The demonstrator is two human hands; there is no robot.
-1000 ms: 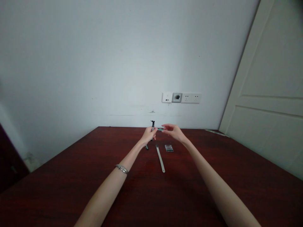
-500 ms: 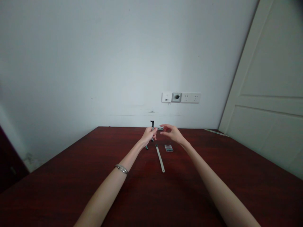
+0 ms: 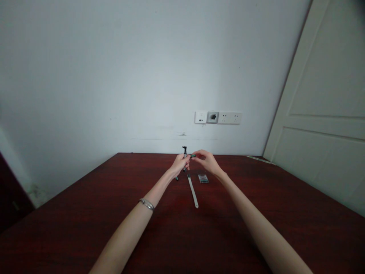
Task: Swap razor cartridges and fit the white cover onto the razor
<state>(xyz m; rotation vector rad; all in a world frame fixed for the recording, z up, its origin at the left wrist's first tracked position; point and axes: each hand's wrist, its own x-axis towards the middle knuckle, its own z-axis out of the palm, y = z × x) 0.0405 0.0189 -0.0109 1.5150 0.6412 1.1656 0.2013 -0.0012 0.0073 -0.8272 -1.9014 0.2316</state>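
Note:
My left hand (image 3: 179,163) is closed around an upright, slim black-and-silver handle (image 3: 185,151) with a forked black top, which looks like a razor handle. Just to its right, my right hand (image 3: 208,161) pinches a small green-and-dark piece (image 3: 193,155) between thumb and fingertips. The piece is close to the left fingers; whether it touches them I cannot tell. Below the hands lies a long, flat, pale stick (image 3: 193,192) with a dark far end. A small clear case (image 3: 203,179) with something greenish inside sits right of the stick.
Partly behind my left wrist, a small green-and-black item (image 3: 176,178) lies on the dark red tabletop (image 3: 182,236). A thin pale strip (image 3: 261,160) rests at the far right edge. The wall behind carries sockets (image 3: 229,118); a white door (image 3: 322,114) stands at right.
My right hand's fingers have closed on the small green piece, which was beyond them before. The handle in my left hand has shifted very slightly right.

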